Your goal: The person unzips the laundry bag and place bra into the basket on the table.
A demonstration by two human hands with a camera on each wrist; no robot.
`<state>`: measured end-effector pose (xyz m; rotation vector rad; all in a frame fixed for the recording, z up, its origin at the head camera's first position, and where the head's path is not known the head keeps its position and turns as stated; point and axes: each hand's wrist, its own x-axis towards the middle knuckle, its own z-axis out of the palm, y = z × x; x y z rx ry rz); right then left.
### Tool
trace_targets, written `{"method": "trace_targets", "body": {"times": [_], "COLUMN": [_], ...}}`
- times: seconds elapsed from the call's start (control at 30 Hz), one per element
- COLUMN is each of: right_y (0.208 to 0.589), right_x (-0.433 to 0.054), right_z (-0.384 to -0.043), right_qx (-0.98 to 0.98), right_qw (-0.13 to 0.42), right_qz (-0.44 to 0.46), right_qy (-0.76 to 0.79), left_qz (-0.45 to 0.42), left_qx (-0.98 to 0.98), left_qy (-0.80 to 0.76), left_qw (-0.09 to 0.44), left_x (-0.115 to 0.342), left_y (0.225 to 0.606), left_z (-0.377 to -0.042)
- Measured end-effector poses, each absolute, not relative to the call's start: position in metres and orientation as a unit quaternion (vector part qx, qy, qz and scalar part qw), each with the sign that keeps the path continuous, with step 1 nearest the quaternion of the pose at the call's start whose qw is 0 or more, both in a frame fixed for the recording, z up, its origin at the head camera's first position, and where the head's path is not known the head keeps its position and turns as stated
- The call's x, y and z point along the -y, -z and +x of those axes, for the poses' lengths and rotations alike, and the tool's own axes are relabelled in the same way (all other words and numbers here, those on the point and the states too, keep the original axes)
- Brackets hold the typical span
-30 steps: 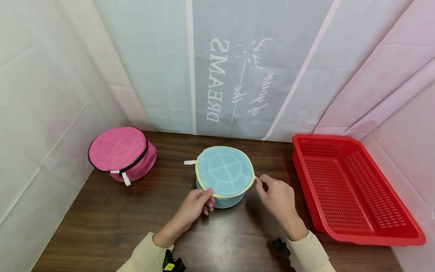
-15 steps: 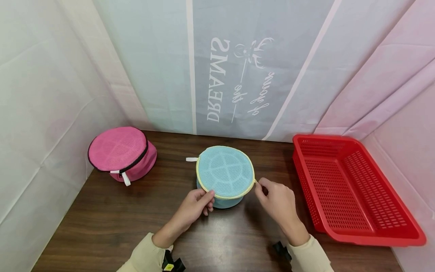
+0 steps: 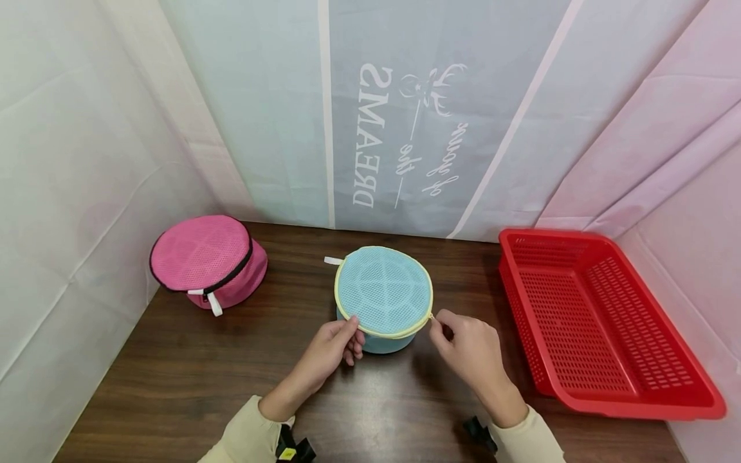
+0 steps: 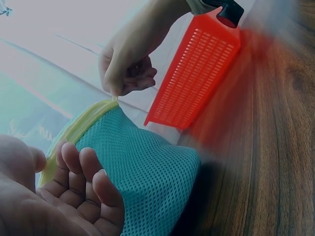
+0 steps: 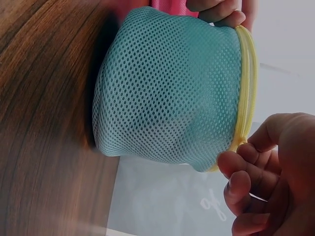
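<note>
Zip pull (image 3: 431,316), pinched by R hand (image 3: 471,344), has been drawn slightly twd worktop's near edge (image 3: 370,444); yellow rim (image 5: 244,81) of blue bag (image 3: 384,289) pinched by L hand (image 3: 331,347); zipping apparently progressing.

Round light-blue mesh bag (image 5: 167,88), yellow zip (image 5: 247,83) edging its top, upright on dark wooden table (image 3: 231,366), white tab (image 3: 333,261) jutting leftward
</note>
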<state>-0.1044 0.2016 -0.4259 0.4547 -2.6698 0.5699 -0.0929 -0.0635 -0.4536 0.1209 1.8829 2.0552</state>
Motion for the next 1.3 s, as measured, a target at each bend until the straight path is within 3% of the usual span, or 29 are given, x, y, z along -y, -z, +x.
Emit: {"method": "trace_targets", "body": {"times": [0.83,1.3], "right_y": [0.425,0.426], "right_x": [-0.193,-0.185], "right_z": [-0.093,-0.091], "right_qx": [0.926,0.916], "right_qw": [0.197,0.150], "right_qz": [0.237,0.294], "right_qy": [-0.218,-0.229], "left_qz": [0.068,0.079], "left_qx": [-0.702,-0.702], "left_qy": [-0.687,-0.685], "left_qw": [0.178,0.180], "left_x": [0.061,0.058], "left_y": [0.452,0.455], "left_z": [-0.086,-0.087]}}
